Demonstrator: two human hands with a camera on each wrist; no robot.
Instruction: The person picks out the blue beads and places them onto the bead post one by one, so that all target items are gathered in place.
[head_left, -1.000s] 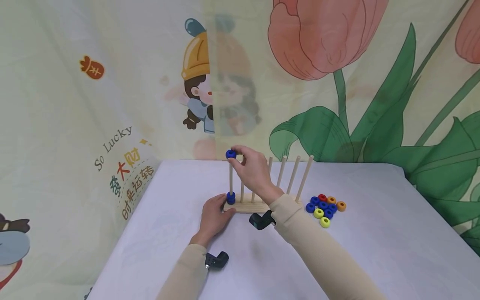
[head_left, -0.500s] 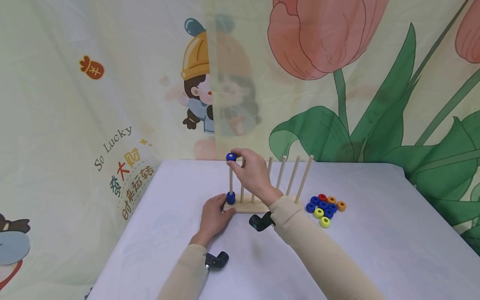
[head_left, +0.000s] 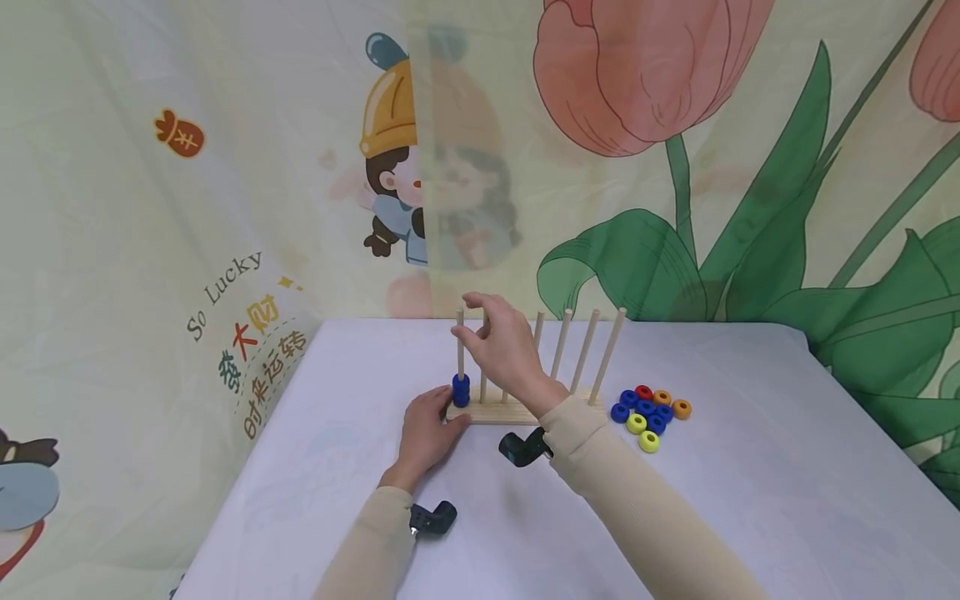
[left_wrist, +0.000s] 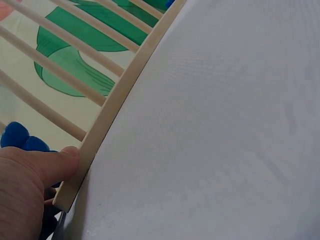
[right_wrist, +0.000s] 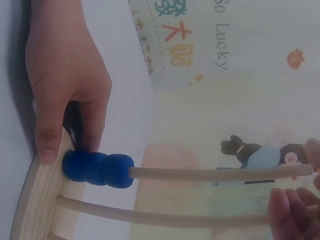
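A wooden bead stand with a row of upright pegs stands on the table. On its leftmost peg sits a stack of blue beads, three in the right wrist view. My left hand grips the left end of the base, its thumb lying on the front side. Near the top of the leftmost peg is my right hand. Its thumb and index finger are spread apart with nothing between them. Part of the row of pegs is hidden behind this hand.
Right of the stand lie several loose beads in blue, yellow, orange and red. A white cloth covers the table. Behind it hangs a printed curtain. Each wrist carries a small black camera.
The blue bead that my right hand held at the top of the leftmost peg has dropped onto the stack below. My right fingers have parted. The left hand keeps its place.
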